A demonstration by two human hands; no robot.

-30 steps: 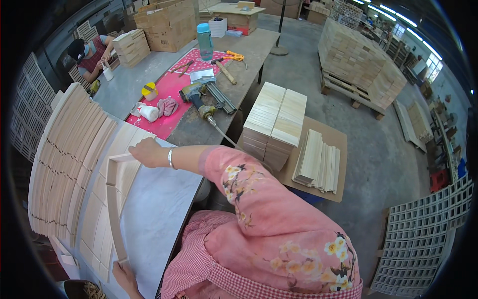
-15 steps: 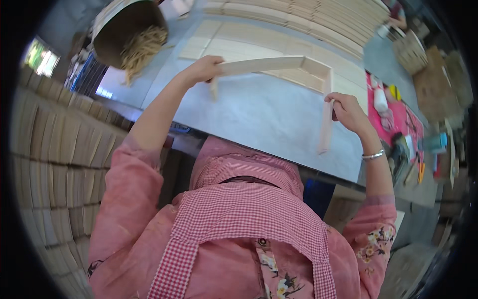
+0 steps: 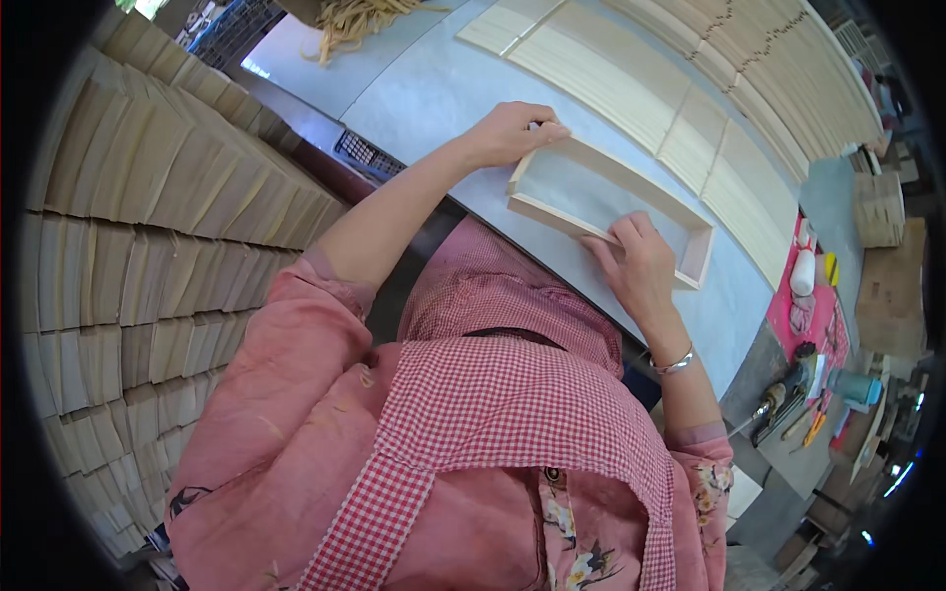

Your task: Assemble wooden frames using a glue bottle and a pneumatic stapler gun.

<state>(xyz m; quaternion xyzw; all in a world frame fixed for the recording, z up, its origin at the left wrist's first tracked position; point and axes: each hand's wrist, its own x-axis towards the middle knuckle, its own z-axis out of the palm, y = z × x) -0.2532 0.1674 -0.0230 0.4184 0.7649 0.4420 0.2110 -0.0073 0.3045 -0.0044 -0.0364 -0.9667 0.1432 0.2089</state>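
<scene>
Stacks of thin wooden boards (image 3: 148, 227) fill the whole left side, too many to count, all fanned in leaning rows. Next over, up top, is one pile of pale wood shavings (image 3: 360, 18) on the grey table (image 3: 434, 89).

Then the left hand (image 3: 512, 131): it's curled over the far left corner of one shallow wooden frame (image 3: 606, 202), fingers bent down over the end rail, so it's gripping that corner. The frame is a long open rectangle lying flat on the table, right at the near edge, with grey tabletop showing through the middle of it.

The right hand (image 3: 641, 266) is on the near long rail, fingers spread fairly flat and pressing on the wood, not wrapped round it. One silver bracelet (image 3: 675, 362) sits on that wrist.

Behind the frame, flat wooden panels (image 3: 690, 108) lie side by side in a curved row along the table. Far right there's one pink mat (image 3: 803, 305) with a white bottle (image 3: 804, 271) on it, and a power drill (image 3: 778, 394) just below.
</scene>
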